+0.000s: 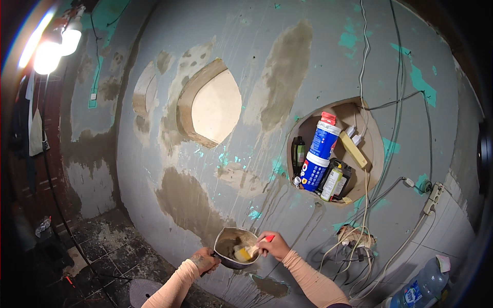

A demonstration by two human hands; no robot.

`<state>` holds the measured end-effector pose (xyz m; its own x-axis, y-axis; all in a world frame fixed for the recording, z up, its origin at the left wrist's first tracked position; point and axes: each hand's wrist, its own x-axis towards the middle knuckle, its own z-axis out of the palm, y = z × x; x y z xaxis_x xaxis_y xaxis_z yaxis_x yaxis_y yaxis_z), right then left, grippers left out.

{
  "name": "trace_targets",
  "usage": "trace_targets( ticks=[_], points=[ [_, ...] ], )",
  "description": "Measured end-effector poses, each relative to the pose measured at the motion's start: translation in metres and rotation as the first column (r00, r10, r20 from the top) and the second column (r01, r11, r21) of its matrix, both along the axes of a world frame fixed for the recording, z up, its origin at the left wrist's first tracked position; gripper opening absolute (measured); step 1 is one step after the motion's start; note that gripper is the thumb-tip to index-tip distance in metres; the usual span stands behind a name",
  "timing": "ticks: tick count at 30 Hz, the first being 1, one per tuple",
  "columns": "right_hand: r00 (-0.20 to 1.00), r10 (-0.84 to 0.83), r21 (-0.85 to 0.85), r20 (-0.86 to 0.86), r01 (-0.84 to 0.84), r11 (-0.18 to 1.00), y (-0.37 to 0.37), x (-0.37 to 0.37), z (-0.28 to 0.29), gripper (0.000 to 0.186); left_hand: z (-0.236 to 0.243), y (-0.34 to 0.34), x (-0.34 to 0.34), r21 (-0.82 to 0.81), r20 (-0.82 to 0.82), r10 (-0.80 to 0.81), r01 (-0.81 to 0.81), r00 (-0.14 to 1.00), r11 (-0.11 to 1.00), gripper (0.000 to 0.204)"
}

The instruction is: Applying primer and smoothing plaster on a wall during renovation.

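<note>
My left hand (204, 261) is closed on the handle of a small dark-sided pot (226, 261) at the bottom centre. My right hand (273, 246) grips a brush (242, 253) by its pale, red-tipped handle, with the yellow head down inside the pot among some murky, wet-looking material. The pot is in front of a grey wall (144, 179) marked with damp cement patches, drips and teal flecks.
Niches (215, 105) are cut into the wall; one holds blue-white tubs (314, 174), bottles (331, 182) and a power strip (354, 151). Cables hang at right, above a large water bottle (421, 285). Lit bulbs (47, 56) are upper left, a dirty tiled floor (113, 246) lower left.
</note>
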<state>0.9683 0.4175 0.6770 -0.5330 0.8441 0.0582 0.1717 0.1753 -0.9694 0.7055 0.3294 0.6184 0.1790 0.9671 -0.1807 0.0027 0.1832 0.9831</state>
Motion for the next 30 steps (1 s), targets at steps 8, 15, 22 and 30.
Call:
trace_targets(
  ticks=[8, 15, 22, 30],
  points=[
    [0.987, -0.061, 0.023, -0.152, 0.065, 0.998, -0.011, -0.032, 0.013, 0.006, 0.004, -0.009, -0.032, 0.001, -0.079, -0.002, 0.002, 0.997, 1.0, 0.008],
    [0.944, -0.101, -0.008, -0.315, 0.104, 0.995, -0.005, -0.049, 0.023, 0.009, 0.015, -0.008, -0.058, -0.016, 0.024, -0.007, 0.007, 1.0, 1.0, 0.007],
    [0.978, -0.027, 0.016, -0.209, 0.031, 0.999, 0.024, -0.06, 0.037, 0.011, 0.029, 0.014, -0.075, 0.003, 0.068, -0.023, 0.023, 0.997, 1.0, 0.007],
    [0.956, 0.08, 0.093, -0.281, -0.056, 0.994, 0.085, -0.08, 0.073, 0.013, 0.085, 0.055, -0.096, 0.046, -0.096, 0.0, 0.005, 0.995, 0.999, 0.01]
  ],
)
